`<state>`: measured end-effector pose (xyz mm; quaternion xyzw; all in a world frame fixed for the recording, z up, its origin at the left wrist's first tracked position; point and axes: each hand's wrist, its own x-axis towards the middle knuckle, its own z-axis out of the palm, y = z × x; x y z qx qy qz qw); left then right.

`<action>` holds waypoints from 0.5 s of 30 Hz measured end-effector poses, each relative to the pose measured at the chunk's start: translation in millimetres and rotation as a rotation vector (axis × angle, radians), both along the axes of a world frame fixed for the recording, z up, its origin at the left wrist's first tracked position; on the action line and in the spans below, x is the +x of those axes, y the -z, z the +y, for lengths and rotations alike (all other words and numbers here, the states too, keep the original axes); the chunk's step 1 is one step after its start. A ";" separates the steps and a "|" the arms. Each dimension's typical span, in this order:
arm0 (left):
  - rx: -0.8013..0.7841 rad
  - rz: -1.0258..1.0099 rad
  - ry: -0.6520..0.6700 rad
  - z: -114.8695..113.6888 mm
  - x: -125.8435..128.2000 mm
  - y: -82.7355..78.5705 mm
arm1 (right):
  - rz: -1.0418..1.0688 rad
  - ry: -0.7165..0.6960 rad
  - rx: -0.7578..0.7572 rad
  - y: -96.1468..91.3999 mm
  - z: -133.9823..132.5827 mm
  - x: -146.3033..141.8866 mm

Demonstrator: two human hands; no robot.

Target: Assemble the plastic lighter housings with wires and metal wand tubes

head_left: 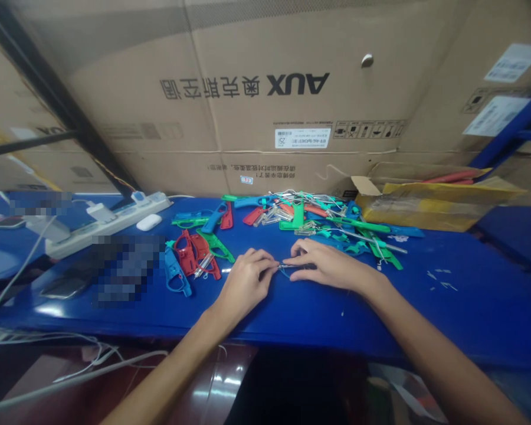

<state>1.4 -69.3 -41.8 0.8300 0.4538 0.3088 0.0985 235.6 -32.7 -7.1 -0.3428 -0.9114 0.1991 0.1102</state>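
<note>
My left hand (246, 278) is closed in a pinch, thumb against forefinger, on one end of a small thin metallic piece (283, 265). From the other side the fingers of my right hand (330, 264) close on the same piece, just above the blue tabletop. Its exact kind is too small to make out. Left of my left hand lie red gun-shaped plastic parts (186, 257) and a blue one (176, 271). Beyond both hands spreads a pile of green, blue and red plastic parts with clear pieces and thin wires, including a green part (298, 216).
A power strip (110, 223) with plugs, a white earphone case (149, 222) and a dark phone (66, 286) lie at left. An open cardboard box (425, 206) stands at back right. Small white scraps (442, 280) lie at right. Large cardboard (248, 35) walls the back.
</note>
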 end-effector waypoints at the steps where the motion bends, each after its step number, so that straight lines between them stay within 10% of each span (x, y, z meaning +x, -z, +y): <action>1: -0.004 -0.004 -0.002 0.2 -0.2 0.6 | -0.002 -0.012 0.034 -0.2 -0.9 -1.3; 15: -0.050 -0.094 0.045 2.2 -6.2 -1.2 | 0.038 -0.113 0.169 7.2 -0.9 -1.8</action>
